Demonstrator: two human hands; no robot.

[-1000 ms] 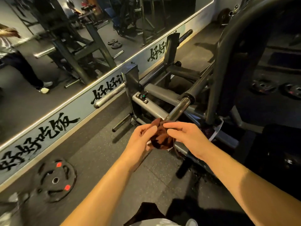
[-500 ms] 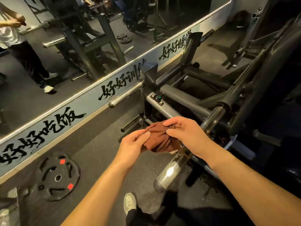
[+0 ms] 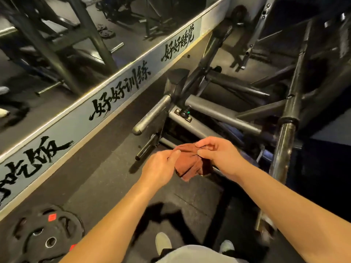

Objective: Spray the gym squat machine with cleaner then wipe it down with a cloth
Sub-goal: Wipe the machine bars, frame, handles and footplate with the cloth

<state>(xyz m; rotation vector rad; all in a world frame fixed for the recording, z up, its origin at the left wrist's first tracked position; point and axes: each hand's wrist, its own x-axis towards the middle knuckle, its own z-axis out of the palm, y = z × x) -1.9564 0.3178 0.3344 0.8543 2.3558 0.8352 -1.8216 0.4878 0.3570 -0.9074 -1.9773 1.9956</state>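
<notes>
Two-handed hold, left grip (image 3: 159,168) and right grip (image 3: 220,156) both pinching brown cloth (image 3: 190,166), apparently clear of squat machine (image 3: 218,111)

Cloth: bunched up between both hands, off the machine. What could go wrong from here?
1. The cloth is a wad pinched by the left hand and right hand. Wiping like that likely covers little surface, and its loose lower corner could slip free.
2. The steel bar juts toward the person beside the right forearm; a reach to the frame might knock it.
3. A weight plate lies on the floor at the left: a possible trip hazard.
</notes>
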